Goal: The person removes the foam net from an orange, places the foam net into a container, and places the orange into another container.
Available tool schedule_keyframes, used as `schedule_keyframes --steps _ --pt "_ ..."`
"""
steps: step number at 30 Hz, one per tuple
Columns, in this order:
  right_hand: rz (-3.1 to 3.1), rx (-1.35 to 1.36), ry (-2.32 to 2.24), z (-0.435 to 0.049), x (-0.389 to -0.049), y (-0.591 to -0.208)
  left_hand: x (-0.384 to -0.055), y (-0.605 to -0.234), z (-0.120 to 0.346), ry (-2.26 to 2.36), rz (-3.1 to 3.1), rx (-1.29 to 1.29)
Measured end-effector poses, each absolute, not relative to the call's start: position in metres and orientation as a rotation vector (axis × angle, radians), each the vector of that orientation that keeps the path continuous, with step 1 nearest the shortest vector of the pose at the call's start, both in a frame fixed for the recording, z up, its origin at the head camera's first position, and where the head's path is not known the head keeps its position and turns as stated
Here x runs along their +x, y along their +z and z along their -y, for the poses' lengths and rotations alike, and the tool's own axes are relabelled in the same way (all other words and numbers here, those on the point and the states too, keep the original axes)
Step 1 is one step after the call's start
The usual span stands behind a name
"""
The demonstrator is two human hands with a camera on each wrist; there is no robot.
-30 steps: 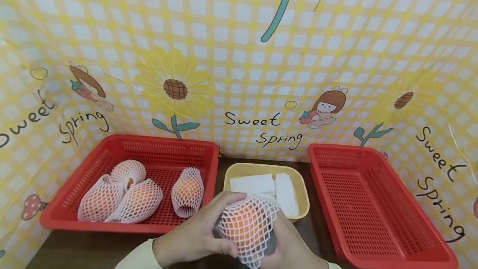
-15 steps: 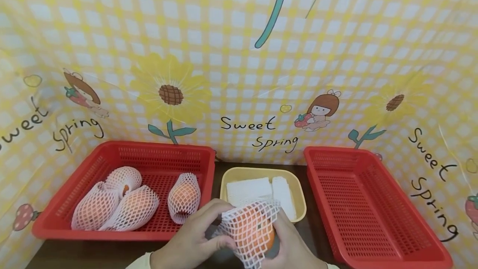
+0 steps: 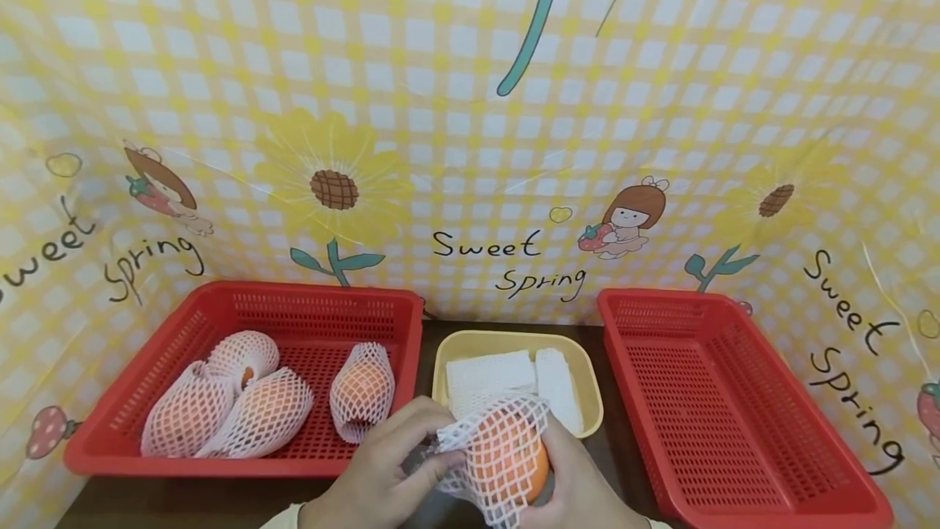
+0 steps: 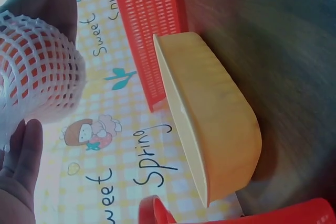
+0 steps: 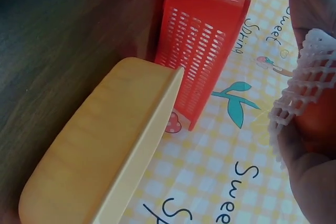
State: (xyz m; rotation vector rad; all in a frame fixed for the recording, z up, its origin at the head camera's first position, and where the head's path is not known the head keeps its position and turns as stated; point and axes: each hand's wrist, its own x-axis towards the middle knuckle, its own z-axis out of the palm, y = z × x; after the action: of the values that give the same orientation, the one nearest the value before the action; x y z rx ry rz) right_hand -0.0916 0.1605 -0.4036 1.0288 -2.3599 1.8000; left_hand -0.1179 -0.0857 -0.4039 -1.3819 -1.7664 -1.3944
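Note:
In front of me an orange sits partly inside a white foam net sleeve, close to the front of the yellow bin. My left hand pinches the sleeve's loose left end between thumb and fingers. From the other side my right hand grips the orange and the sleeve's edge. Bare peel shows at the fruit's lower right. Up close, the left wrist view has the netting stretched over the fruit. In the right wrist view, bare orange peel shows beside the right thumb.
At left, a red basket holds several net-wrapped fruits. Behind my hands stands a yellow bin with stacked flat white foam nets. Another red basket stands at right. Patterned cloth rises behind the table.
The sleeve has slid toward the left on the orange, baring more peel at right. My left fingers have shifted from around the fruit to the sleeve's end. The head view tilted slightly.

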Motion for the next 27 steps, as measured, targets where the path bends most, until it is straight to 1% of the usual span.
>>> schedule_keyframes --steps 11,20,27 --pt "2.301 0.937 1.758 -0.162 -0.086 -0.398 -0.119 -0.408 0.091 -1.5 1.786 -1.29" --pt "2.293 0.891 1.782 -0.168 -0.084 -0.395 -0.122 -0.412 0.097 -1.467 1.766 -1.248" --pt "2.23 0.941 1.83 -0.171 -0.084 -0.39 -0.122 -0.411 0.102 -1.473 1.746 -1.186"
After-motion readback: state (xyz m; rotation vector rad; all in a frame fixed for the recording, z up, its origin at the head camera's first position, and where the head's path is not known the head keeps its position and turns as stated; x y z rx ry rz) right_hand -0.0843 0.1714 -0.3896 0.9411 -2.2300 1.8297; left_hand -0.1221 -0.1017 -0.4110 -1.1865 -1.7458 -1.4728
